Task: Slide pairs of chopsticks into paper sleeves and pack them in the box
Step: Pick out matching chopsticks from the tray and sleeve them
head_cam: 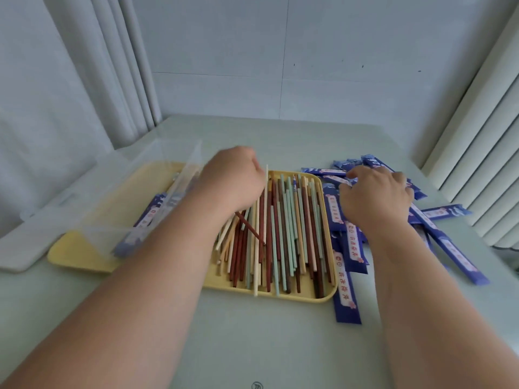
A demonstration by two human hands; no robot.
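The relation that matters here is the line-up. The loose chopsticks point(292, 234) are laid in the yellow tray point(327, 297) with their long axis running near to far. The blue paper sleeves point(352, 248) are heaped on the counter point(252, 332) just right of the tray, mostly pointing the same way, with a few fanned off to the right. So stick and sleeve are already roughly parallel, and not much turning should be needed for the slide-in (a guess).

The left hand point(233, 181) is curled into a fist over the far left of the pile, and a pale chopstick point(266, 176) looks to be gripped in it. The stick pokes past both the far and near rims and rides above the rest. Its fingers are tucked underneath, so the pinch itself isn't seen. The right hand point(376, 195) is set on the sleeve heap with its fingers point(349, 175) bent down onto the far sleeves. Whether one is actually pinched can't be told.

The clear box point(126, 192) is stood at the left, nearer the left hand, and a few filled sleeves point(151, 217) can be made out through its wall. A white lid point(19, 248) is lying further left.

Writing-wise, red characters are printed on a white strip on each sleeve, but they're too blurred to be read. A small round mark point(257, 385) is printed at the counter's near edge, also unreadable.
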